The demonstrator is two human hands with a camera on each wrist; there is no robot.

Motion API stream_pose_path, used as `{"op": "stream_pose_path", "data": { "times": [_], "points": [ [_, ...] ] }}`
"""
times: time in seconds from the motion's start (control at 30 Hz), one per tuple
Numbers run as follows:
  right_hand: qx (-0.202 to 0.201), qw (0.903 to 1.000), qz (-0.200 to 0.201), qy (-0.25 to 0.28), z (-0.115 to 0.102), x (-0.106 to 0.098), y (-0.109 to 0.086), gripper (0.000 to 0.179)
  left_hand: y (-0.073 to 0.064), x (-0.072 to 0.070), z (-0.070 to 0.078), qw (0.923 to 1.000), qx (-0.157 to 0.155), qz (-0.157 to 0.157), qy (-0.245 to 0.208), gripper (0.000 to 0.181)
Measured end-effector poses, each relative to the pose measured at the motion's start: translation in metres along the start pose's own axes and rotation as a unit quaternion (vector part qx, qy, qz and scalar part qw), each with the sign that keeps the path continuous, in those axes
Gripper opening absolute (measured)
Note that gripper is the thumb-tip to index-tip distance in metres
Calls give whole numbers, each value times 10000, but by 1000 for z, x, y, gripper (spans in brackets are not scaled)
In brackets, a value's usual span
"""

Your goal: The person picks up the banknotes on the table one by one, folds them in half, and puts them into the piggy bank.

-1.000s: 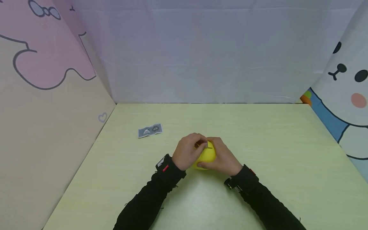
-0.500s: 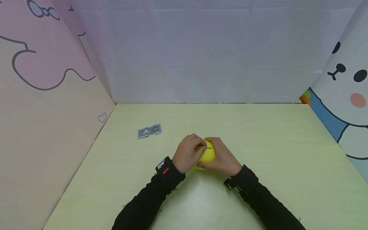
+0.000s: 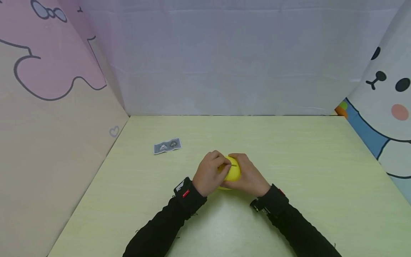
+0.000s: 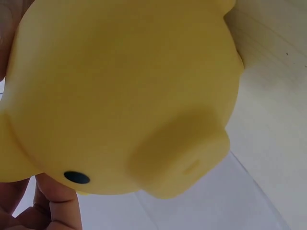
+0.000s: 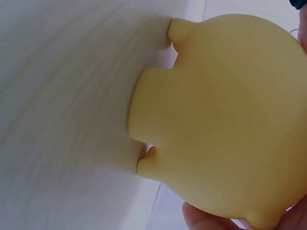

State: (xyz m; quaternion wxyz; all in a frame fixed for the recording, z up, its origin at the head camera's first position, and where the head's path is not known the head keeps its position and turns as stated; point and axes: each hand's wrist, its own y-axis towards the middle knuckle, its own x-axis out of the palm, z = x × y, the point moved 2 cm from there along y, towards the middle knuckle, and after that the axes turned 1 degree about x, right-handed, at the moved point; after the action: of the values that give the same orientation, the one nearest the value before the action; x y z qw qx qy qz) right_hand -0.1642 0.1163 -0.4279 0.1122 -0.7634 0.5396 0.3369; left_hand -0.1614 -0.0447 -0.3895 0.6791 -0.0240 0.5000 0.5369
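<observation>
A yellow piggy bank [image 3: 233,173] stands on the table between both hands. In the left wrist view its snout [image 4: 192,160] and one black eye [image 4: 76,177] show; the right wrist view shows its stubby feet [image 5: 149,104] on the tabletop. My right hand [image 3: 250,175] grips its right side, thumb on the near side and fingers toward the far side. Above its top, my left hand [image 3: 210,175] has thumb and fingers pinched together at the left end of the slot [image 3: 233,165]. They appear to hold a small thin thing, too small and covered to identify.
A creased grey banknote-like paper [image 3: 167,146] lies on the table farther back to the left. The pale wooden table [image 3: 308,171] is bordered by a white cloth [image 3: 237,64] at the back and printed cartoon panels on both sides.
My left wrist has shifted slightly toward me, its fingertips staying by the slot. A small greyish bit seen at those fingertips a second ago is hardly visible now. The right hand keeps its hold.
</observation>
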Motion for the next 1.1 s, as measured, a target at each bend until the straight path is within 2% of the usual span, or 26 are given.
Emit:
{"op": "stream_pose_path", "data": {
  "times": [0.37, 0.8, 1.1],
  "points": [
    [-21, 10000, -28, 3, 0, 0, 0, 82, -3, 0, 0, 10000, -21, 13, 82, 4],
    [97, 9999, -59, 19, 0, 0, 0, 84, -4, 1, -1, 9995, 200, 93, 208, 5],
    [-17, 10000, -15, -78, -1, 0, -1, 83, -4, 1, 0, 9984, 389, 126, 379, 5]
  ]
}}
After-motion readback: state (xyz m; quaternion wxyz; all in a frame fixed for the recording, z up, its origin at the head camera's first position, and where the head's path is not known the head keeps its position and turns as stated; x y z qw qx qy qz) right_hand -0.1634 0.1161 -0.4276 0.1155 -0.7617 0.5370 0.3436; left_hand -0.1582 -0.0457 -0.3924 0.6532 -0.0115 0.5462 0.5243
